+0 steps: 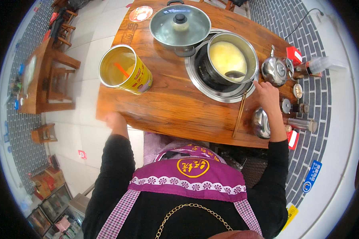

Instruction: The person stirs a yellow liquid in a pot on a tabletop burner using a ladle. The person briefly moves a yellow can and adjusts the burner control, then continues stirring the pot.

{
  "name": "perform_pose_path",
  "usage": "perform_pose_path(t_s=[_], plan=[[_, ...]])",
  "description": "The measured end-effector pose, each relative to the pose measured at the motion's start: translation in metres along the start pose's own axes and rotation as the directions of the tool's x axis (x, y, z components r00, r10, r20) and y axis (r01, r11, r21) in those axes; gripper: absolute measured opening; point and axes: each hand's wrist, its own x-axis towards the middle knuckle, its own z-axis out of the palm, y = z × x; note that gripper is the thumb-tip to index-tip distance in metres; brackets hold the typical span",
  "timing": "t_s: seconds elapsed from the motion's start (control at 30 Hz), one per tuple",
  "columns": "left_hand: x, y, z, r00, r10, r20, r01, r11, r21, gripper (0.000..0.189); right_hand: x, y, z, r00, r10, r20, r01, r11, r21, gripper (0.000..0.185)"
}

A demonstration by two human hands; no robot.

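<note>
My right hand (266, 92) grips the handle of a metal ladle (234, 74), whose bowl dips into yellowish liquid. That liquid fills much of a deep metal pot (255, 59), which sits on a round hob (194, 76) set into the wooden table. Blurred, my left hand (115, 119) is at the table's near left corner; its fingers cannot be made out. Beyond it stands a large yellow tin (143, 76) with an orange utensil (121, 70) inside. A wide pan with a glass lid (167, 30) stands behind the hob. Wooden chopsticks (240, 115) lean on the hob's rim, close to my right hand.
Along the table's right side stand a steel teapot (272, 71), a second steel vessel (261, 122), a small white bowl (298, 90), jars, stacked plastic cups (320, 64) and red boxes (293, 55). A brick-patterned wall (320, 110) borders that side. Another wooden table (42, 80) is to the left.
</note>
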Motion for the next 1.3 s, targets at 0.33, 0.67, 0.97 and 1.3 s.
perform_pose_path(t_s=[0.33, 0.67, 0.97, 1.3], plan=[[0.011, -0.003, 0.006, 1.0, -0.027, 0.004, 0.026, 0.999, 0.042, 0.057, 0.046, -0.046, 0.062, 0.992, 0.126, -0.003, -0.126, 0.991, 0.04, 0.033], [0.011, -0.003, 0.013, 0.994, -0.059, -0.088, 0.056, 0.998, -0.039, 0.053, 0.089, -0.039, 0.1, 0.923, 0.383, 0.023, -0.384, 0.921, 0.072, 0.032], [0.011, -0.005, 0.015, 0.996, -0.048, -0.078, 0.041, 0.995, -0.086, 0.054, 0.046, -0.019, 0.065, 0.946, 0.31, 0.095, -0.317, 0.946, 0.073, 0.012], [0.001, -0.004, 0.005, 1.0, -0.003, -0.028, 0.003, 1.0, -0.014, 0.054, 0.028, -0.03, 0.034, 0.976, 0.151, 0.155, -0.167, 0.982, 0.093, 0.013]])
